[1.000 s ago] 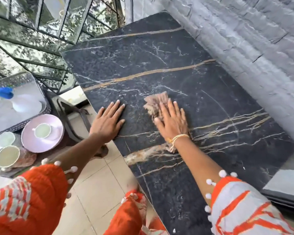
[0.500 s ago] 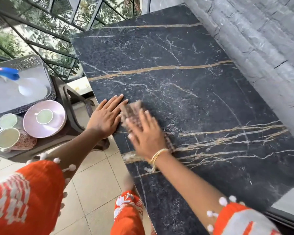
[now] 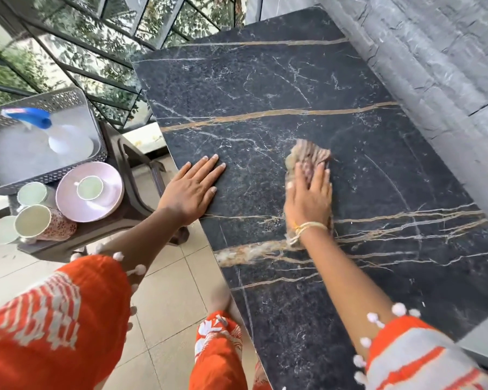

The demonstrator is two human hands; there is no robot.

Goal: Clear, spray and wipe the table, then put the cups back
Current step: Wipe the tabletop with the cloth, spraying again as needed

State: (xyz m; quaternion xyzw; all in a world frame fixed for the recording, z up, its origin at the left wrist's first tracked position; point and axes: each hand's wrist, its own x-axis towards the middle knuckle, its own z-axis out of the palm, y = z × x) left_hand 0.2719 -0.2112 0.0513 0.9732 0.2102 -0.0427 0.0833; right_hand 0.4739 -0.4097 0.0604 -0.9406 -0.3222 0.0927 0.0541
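I see the right hand (image 3: pixel 307 201) pressing flat, fingers straight, on the brown cloth (image 3: pixel 310 157) mid-way across the black marble table (image 3: pixel 265 88). The left hand (image 3: pixel 193 191) rests flat, released, at the table's near edge. The cups (image 3: pixel 33 222) stand on a side stand (image 3: pixel 141 198) to the left.

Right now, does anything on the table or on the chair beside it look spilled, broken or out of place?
Nothing stands out. The table is bare except for the cloth under the right hand and the flat left hand. The cups and saucer sit upright on the chair.
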